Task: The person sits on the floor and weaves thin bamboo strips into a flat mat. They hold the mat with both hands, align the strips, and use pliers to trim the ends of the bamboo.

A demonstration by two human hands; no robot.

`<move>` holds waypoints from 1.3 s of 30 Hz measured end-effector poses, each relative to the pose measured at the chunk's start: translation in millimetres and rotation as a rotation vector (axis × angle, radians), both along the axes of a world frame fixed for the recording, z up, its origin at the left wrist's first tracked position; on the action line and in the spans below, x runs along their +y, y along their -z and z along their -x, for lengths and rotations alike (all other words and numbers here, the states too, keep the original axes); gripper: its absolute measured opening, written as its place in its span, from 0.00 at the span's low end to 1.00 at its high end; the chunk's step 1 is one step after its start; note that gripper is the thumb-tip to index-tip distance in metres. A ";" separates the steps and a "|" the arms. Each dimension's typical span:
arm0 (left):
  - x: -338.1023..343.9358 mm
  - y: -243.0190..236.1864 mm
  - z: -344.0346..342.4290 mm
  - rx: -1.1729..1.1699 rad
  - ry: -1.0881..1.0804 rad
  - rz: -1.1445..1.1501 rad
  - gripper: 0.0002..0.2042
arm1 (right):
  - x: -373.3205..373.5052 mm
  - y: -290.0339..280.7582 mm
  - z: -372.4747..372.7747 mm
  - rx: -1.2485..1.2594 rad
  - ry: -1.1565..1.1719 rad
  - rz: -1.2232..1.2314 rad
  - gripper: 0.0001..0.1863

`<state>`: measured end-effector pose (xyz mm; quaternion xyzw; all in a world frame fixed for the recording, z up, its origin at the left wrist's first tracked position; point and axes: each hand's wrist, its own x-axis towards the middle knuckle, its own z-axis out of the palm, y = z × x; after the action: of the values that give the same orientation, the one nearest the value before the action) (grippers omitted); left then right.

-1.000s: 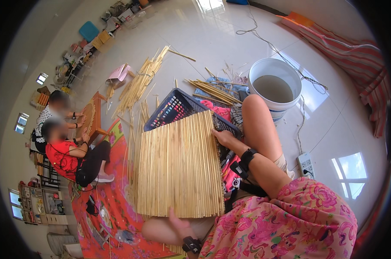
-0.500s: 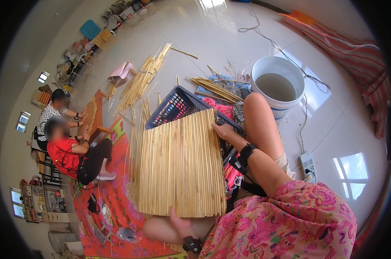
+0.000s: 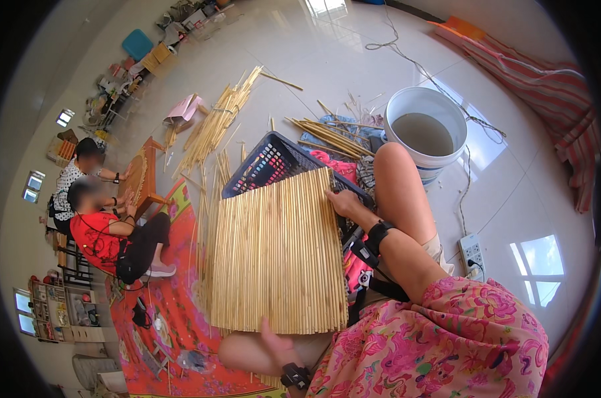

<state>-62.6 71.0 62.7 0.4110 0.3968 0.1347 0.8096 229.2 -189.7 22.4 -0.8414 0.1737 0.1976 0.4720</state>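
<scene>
A panel of pale yellow reed stalks (image 3: 277,255), laid tightly side by side, rests across my lap and against a dark basket. My right hand (image 3: 344,201) is closed on its right edge near the upper corner, with some fingers hidden behind. At the bottom edge, my left hand (image 3: 276,342) holds the panel with the thumb at the front; its other fingers are mostly hidden. The dark plastic basket (image 3: 274,147) stands tilted behind the panel, with pink and other coloured things in and beside it.
Loose reed stalks (image 3: 221,119) lie beyond the basket; more stalks (image 3: 330,136) rest near the white bucket (image 3: 425,106). A power strip (image 3: 472,253) and cord lie at right. Two people (image 3: 101,232) work at a wooden frame (image 3: 148,176) beside the red floral mat (image 3: 181,298).
My hands and the reed panel stay almost exactly where they were. The view has shifted very slightly.
</scene>
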 end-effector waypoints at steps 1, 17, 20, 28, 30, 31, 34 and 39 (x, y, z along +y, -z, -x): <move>-1.1 -0.8 -0.6 -0.001 0.002 -0.002 0.23 | -0.3 0.2 1.4 -0.016 0.000 0.014 0.43; -4.0 -7.2 -2.5 -0.020 -0.018 0.017 0.19 | -2.4 -0.9 17.2 0.037 0.019 -0.058 0.41; -5.9 -10.5 -2.3 -0.004 -0.026 0.024 0.19 | -2.6 -1.3 16.2 0.083 0.020 -0.110 0.44; -3.3 -7.3 -1.5 -0.010 -0.015 0.008 0.19 | -4.4 15.3 4.2 0.041 -0.015 -0.113 0.44; -6.1 -12.2 -1.6 0.005 -0.022 0.013 0.19 | -3.9 9.8 6.4 0.018 -0.009 -0.030 0.44; -6.7 -14.0 -2.1 0.004 -0.021 0.020 0.19 | -3.9 7.9 6.9 0.007 -0.005 0.013 0.44; -5.7 -13.4 -2.0 -0.011 -0.006 0.033 0.19 | -6.0 6.6 1.6 0.029 -0.007 -0.033 0.44; -1.2 -8.0 -0.4 -0.053 0.018 0.041 0.18 | -9.4 4.9 -5.3 0.018 -0.050 -0.069 0.42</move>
<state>-62.2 69.8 70.7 0.3944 0.3739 0.1301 0.8293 234.4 -199.1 17.5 -0.8269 0.1499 0.2229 0.4940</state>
